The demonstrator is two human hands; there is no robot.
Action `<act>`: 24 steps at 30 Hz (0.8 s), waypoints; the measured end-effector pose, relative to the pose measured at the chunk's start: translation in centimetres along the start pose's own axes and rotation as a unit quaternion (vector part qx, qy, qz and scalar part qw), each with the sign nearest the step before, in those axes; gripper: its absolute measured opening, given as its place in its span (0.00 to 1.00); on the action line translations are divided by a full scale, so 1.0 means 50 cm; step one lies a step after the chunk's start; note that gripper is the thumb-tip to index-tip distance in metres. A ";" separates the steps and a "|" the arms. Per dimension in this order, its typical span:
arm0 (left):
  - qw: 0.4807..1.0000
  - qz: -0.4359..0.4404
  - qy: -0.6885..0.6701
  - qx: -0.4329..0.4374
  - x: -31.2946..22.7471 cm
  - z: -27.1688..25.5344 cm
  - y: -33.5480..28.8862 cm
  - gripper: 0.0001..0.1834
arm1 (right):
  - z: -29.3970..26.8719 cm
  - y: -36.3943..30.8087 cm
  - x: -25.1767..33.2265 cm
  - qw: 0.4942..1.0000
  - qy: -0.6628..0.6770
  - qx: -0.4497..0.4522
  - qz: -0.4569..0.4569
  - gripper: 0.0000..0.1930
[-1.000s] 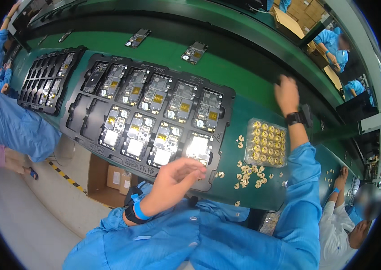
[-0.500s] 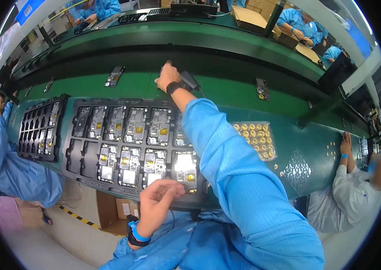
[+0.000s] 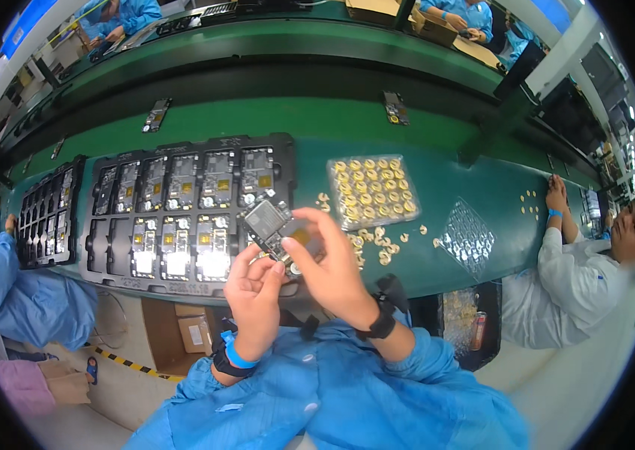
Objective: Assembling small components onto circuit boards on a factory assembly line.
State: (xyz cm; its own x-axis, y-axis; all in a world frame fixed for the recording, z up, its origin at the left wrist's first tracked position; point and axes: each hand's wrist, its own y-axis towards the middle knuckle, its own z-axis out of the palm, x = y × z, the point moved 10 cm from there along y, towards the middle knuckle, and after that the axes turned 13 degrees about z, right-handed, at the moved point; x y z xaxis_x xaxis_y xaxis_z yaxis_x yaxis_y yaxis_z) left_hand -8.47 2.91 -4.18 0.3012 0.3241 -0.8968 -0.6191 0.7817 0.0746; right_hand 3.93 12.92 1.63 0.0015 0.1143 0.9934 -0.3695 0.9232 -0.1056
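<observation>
The green bench (image 3: 430, 184) bears black trays (image 3: 283, 169), clear trays (image 3: 469, 241) — loose gold pieces (image 3: 385, 256) too.

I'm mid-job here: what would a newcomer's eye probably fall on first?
Probably the dark circuit board at the centre, held tilted in the right hand, with the left hand close by its lower edge. Next, likely the clear tray of round gold pieces to its right, then the big black tray of boards to its left.

Long bench (image 3: 437, 195), teal top. Brighter green strip (image 3: 257, 114) behind, then dark ledge (image 3: 212, 84). Pale post (image 3: 557, 64) slanting at right, dark panel (image 3: 601, 73) beyond. Floor (image 3: 124, 326) pale, black-yellow tape (image 3: 133, 365) across. Open carton (image 3: 160, 330) below bench.
</observation>
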 end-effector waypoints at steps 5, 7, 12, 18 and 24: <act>0.998 0.015 0.033 0.051 -0.014 0.057 -0.026 0.36 | -0.265 -0.004 0.069 0.906 -0.350 -0.196 -0.135 0.10; 0.993 0.044 0.049 0.095 -0.024 0.079 -0.022 0.41 | -0.341 0.038 0.066 0.868 -0.406 -0.222 -0.182 0.11; 0.996 0.036 0.047 0.072 -0.013 0.080 -0.032 0.31 | -0.331 0.111 0.053 0.824 -0.518 -0.142 -0.180 0.09; 0.960 0.141 0.182 0.161 -0.063 0.085 -0.035 0.10 | -0.338 0.143 0.023 0.844 -0.507 -0.132 -0.117 0.07; 0.956 0.122 0.203 0.174 -0.072 0.087 -0.039 0.05 | -0.305 0.133 0.038 0.786 -0.578 -0.086 -0.202 0.06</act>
State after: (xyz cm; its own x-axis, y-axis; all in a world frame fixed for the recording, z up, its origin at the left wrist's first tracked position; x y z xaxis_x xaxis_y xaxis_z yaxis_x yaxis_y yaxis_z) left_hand -5.20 2.55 0.82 -0.1703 0.3414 -0.9244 -0.3345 0.8623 0.3801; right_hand 15.65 24.88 2.14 -0.7951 -0.5193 0.3133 -0.4249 0.8456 0.3231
